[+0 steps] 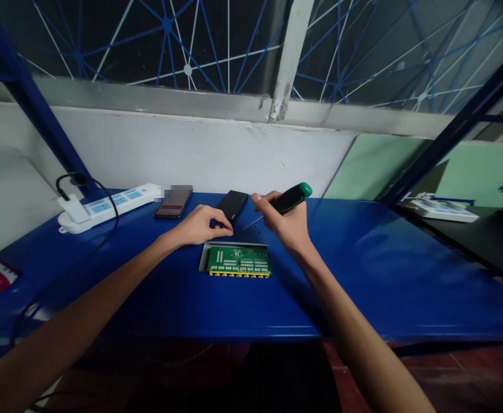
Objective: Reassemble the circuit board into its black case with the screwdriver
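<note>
A green circuit board with a yellow front edge lies in a grey metal tray on the blue table. My right hand is closed round a screwdriver with a black and green handle; its thin shaft points down-left towards the table behind the board. My left hand hovers just behind the board's far left corner, fingers pinched together on something too small to make out. A flat black cover lies just behind both hands.
A phone lies at the back beside a white power strip with a plugged black cable trailing off the left edge. White wall and window behind. A white-and-blue object rests on the neighbouring dark surface at right.
</note>
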Motion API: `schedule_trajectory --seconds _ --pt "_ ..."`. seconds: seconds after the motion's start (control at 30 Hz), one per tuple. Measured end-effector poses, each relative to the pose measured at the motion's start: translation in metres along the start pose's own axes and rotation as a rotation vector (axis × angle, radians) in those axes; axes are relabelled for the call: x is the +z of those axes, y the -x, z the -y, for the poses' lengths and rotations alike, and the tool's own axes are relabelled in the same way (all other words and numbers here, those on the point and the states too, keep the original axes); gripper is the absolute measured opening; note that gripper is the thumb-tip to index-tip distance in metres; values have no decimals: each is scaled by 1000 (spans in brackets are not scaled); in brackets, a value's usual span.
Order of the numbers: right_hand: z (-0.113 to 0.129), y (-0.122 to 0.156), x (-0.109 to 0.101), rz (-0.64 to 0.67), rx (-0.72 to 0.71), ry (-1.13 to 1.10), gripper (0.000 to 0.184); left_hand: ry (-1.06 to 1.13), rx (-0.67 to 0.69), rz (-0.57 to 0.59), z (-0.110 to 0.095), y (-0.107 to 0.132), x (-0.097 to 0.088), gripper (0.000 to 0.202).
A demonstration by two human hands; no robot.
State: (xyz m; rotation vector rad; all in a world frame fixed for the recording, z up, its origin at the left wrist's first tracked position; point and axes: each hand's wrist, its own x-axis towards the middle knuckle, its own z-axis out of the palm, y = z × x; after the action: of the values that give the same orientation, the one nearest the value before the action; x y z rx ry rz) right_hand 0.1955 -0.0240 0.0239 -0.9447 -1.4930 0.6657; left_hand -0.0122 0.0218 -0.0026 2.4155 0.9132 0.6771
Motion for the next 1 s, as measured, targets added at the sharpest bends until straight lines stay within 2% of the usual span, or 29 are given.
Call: schedule_trajectory --seconds 0.07,0.2,0.37,0.5,0.57,0.67,0.77,0.87,1.0 --pt "-2 -1 -1 -20 -11 2 36 -49 -13 -24 8 0 0 18" --pt "-4 -1 -1 -18 -26 53 35 -147 -48 26 17 1 2 20" --pt "-5 0 1 -9 -12 140 36 -196 -83 46 18 1 1 23" --pt "-5 -1 0 1 -6 153 35 -190 -80 48 16 1 -11 25" --pt "-5 -1 0 18 -9 149 34 -167 -90 104 14 1 -19 25" --pt "-7 -1 0 58 -21 132 30 -103 -107 275 13 4 -30 25" --pt "-8 -1 1 74 -25 97 31 -39 -139 371 12 6 -34 28" --pt "-8 -1 2 83 -18 71 34 2 -172 419 13 7 -32 31" --pt "-7 1 5 108 -42 69 33 60 -150 402 15 7 -24 32"
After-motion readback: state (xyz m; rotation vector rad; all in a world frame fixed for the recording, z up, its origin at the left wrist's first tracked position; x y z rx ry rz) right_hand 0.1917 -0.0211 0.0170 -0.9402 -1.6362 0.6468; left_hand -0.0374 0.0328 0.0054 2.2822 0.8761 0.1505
